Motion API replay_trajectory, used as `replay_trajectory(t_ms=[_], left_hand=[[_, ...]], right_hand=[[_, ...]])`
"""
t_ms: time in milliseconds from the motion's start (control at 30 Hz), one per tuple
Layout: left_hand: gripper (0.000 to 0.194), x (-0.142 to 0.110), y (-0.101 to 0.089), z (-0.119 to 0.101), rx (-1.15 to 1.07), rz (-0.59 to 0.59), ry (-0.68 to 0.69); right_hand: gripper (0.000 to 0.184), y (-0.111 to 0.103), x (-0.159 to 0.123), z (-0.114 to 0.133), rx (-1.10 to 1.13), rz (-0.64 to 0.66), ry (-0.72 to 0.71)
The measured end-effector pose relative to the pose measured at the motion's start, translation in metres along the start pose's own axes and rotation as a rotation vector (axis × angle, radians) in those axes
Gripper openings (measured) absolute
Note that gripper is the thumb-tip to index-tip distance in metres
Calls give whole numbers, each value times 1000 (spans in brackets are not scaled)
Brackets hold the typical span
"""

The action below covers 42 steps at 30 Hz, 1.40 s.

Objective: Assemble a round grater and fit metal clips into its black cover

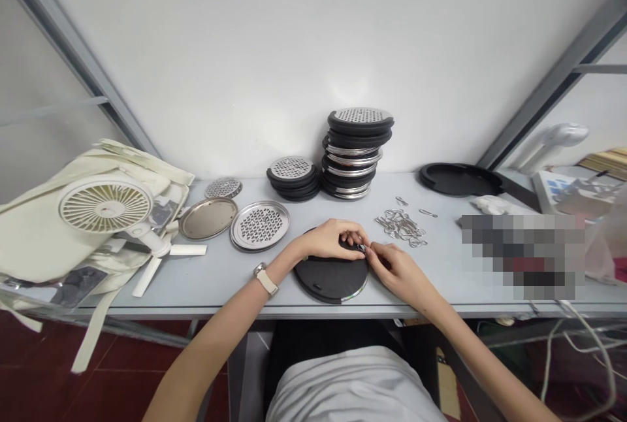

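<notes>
Head view: black disc [328,278] on the bench [210,285]; at its far-right edge, left hand [337,239] and right hand [396,272], grips nearly closed, pinch a small metal piece [361,247]. Fine adjustment seems in hand, calling for steadiness.

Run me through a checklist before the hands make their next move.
1. Hands at the work: ok; left hand and right hand come together at the right edge of the black disc.
2. Grip on the small shiny piece: cannot tell; fingers hide most of it.
3. Disc supported: ok; it lies on the table, near the front edge.
4. Metal clips nearby: ok; a loose pile lies beyond the right hand.
5. Tall stack evenly aligned: not ok; its layers sit offset.
</notes>
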<state>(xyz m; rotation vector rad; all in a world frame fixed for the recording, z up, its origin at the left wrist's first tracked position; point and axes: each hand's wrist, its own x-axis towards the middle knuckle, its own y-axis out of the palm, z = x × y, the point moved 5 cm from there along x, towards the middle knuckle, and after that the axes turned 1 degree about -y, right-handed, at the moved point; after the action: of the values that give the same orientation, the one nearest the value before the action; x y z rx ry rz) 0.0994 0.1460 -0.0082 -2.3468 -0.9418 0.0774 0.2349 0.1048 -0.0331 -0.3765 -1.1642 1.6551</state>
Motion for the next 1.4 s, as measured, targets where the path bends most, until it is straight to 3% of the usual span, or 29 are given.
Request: replay_trajectory(t_ms=[333, 567, 833, 1400], left_hand=[[26, 0, -1, -1, 0, -4, 39], [28, 0, 0, 0, -3, 8, 50], [27, 0, 0, 1, -6, -3, 40], [26, 0, 0, 0, -22, -9, 40]], right_hand=[[33, 1, 0, -2, 38, 10, 10], [20, -1, -1, -1, 138, -13, 27], [30, 0, 1, -1, 32, 10, 1], [28, -2, 1, 2, 27, 39, -41]])
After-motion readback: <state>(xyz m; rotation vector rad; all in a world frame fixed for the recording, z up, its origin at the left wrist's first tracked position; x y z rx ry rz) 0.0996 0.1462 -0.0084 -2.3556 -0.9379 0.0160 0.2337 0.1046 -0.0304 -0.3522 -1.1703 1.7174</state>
